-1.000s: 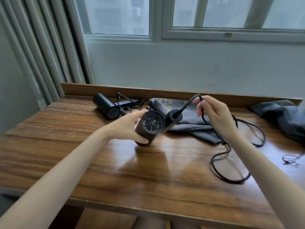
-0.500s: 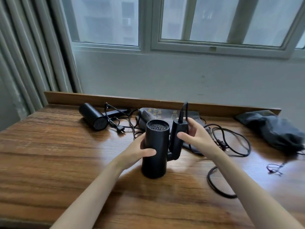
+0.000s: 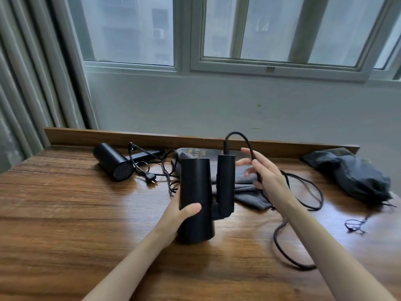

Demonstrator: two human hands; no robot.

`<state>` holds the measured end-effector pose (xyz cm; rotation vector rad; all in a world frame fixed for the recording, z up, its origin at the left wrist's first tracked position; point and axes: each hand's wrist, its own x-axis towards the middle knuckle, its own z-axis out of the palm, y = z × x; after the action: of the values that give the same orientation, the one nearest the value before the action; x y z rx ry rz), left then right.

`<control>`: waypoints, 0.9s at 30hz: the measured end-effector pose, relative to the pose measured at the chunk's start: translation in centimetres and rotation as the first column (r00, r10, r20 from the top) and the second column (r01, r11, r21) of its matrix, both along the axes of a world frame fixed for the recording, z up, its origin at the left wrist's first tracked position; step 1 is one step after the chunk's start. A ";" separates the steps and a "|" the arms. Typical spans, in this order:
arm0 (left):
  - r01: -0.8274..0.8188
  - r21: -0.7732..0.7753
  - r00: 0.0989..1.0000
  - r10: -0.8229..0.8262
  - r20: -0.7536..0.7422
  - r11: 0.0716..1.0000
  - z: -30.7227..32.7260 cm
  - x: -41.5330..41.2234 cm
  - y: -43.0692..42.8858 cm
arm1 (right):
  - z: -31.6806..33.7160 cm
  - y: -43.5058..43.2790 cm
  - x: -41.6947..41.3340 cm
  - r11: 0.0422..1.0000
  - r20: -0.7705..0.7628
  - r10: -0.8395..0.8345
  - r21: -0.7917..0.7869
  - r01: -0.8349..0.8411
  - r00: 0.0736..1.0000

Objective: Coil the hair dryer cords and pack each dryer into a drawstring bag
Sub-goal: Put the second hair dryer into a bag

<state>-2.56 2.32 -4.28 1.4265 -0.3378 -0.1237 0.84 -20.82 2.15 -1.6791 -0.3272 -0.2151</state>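
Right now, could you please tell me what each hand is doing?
Left hand: closed around the upright hair dryer.
Right hand: fingers loosely spread, the dryer's cord running through its grip.

Counter (image 3: 65, 213) lay bare to the left and front of the dryer (image 3: 196, 198) I held upright. Behind it: grey bag (image 3: 245, 181), second dryer (image 3: 112, 162) with tangled cord and plug (image 3: 152, 178). Right side blocked by my dryer's looping cord (image 3: 303, 192) and a dark bag (image 3: 351, 177) at the far corner.
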 end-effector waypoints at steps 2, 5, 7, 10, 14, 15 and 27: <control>0.100 -0.223 0.965 -0.149 -0.215 0.970 0.1 -0.2 0.4 | 0.5 -0.3 0.0 0.998 0.010 -0.045 -0.054 0.045 0.999; 0.180 -0.398 0.894 -0.318 -0.314 0.900 0.4 -0.3 -0.2 | 0.2 1.3 -0.4 0.983 -0.027 -0.052 -0.180 0.046 0.998; 0.180 -0.421 0.909 -0.314 -0.275 0.889 0.9 -0.4 -1.3 | -0.8 3.1 -1.1 0.935 -0.072 -0.038 -0.355 0.010 0.997; 0.074 -0.466 0.947 -0.209 -0.245 0.882 1.8 -0.2 -2.8 | -2.4 4.8 -2.3 0.817 -0.115 -0.068 -0.577 -0.011 0.991; -0.163 -0.352 0.970 0.086 -0.225 0.922 2.5 1.0 -3.0 | -3.8 4.5 -3.7 0.554 -0.004 0.080 -0.831 -0.048 0.997; -0.207 -0.313 0.966 0.143 -0.214 0.927 2.5 1.4 -2.8 | -4.0 4.2 -4.2 0.511 -0.004 0.099 -0.858 -0.054 0.995; -0.094 0.379 0.985 0.032 0.168 0.921 2.0 2.7 0.5 | 3.6 0.9 -3.5 0.124 0.206 0.259 -0.976 0.179 0.944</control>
<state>0.10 2.78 -2.32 1.8438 -0.4139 -0.0228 -2.63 -19.96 5.74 -3.0558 -0.9510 -0.2519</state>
